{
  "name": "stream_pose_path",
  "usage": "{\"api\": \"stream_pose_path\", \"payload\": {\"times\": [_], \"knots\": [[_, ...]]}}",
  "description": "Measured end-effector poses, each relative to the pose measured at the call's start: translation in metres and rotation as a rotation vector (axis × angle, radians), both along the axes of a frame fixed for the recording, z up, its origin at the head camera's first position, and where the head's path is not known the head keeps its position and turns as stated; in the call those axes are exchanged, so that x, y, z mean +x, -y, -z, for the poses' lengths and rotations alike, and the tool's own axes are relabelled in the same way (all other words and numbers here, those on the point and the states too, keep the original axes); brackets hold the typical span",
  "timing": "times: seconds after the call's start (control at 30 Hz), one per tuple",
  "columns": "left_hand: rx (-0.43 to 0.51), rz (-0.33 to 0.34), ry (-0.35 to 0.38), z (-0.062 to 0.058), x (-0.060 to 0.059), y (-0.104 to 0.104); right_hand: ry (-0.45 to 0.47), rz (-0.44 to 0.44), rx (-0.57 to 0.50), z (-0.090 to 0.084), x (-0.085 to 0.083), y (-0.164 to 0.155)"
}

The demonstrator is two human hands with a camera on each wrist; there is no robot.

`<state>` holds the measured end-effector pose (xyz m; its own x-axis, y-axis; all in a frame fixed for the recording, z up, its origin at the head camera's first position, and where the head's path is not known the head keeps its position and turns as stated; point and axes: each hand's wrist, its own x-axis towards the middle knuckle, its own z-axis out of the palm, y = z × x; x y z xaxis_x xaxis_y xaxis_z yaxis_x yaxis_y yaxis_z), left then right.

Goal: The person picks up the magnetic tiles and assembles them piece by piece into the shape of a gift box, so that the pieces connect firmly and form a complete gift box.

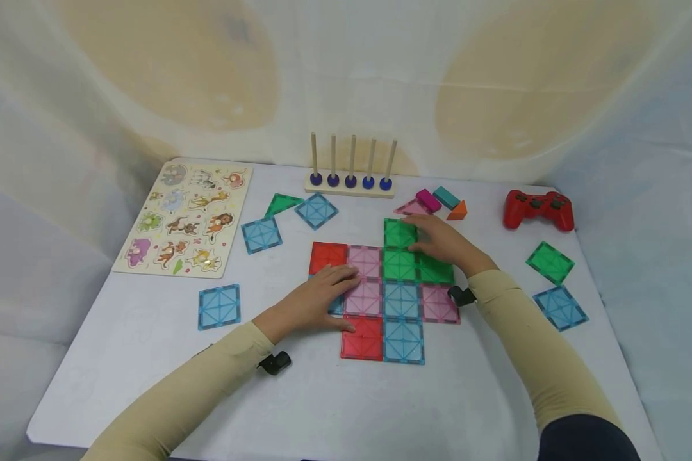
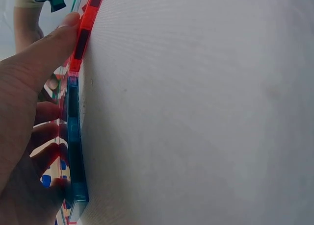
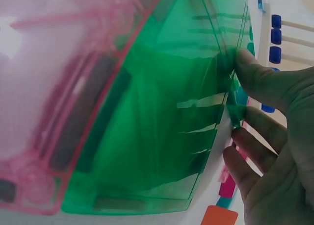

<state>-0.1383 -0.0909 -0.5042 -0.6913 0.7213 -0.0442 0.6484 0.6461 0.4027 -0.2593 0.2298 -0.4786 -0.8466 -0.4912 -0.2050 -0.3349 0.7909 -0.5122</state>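
Translucent square magnetic tiles lie joined edge to edge mid-table in the head view. Among them are a red tile (image 1: pixel 369 339), a pink tile (image 1: pixel 364 257), a blue tile (image 1: pixel 403 341) and a green tile (image 1: pixel 400 265). My left hand (image 1: pixel 317 298) rests across the left side, fingers extended, its thumb on the lower red tile; part of a blue tile is hidden beneath. At the far edge, my right hand (image 1: pixel 446 242) pinches another green square tile (image 1: pixel 396 234) between thumb and fingers, against the green tile below. That pinch also shows in the right wrist view.
Loose blue tiles (image 1: pixel 219 307) and a green triangle (image 1: pixel 281 204) lie left. An animal puzzle board (image 1: pixel 230 246), a peg stand (image 1: pixel 352 189) and small colored blocks (image 1: pixel 428 200) stand toward the back. Right are a red game controller (image 1: pixel 537 208) and more loose tiles (image 1: pixel 560 307).
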Motion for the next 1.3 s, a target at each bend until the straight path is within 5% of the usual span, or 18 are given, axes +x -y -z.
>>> {"api": "stream_pose_path", "payload": {"times": [0.37,0.9,1.07,1.3], "knots": [[0.001,-0.001,0.011,0.001,0.0,-0.001,0.01,-0.003,0.018,0.004,0.008,-0.003],[0.033,-0.044,0.005,0.004,-0.002,0.0,0.039,-0.009,0.062,0.007,0.058,-0.023],[0.093,-0.144,-0.021,0.001,-0.019,0.007,0.068,0.005,0.068,0.006,0.073,-0.03],[0.104,-0.416,-0.043,-0.008,-0.061,0.027,0.07,-0.002,0.057,0.007,0.083,-0.033]]}}
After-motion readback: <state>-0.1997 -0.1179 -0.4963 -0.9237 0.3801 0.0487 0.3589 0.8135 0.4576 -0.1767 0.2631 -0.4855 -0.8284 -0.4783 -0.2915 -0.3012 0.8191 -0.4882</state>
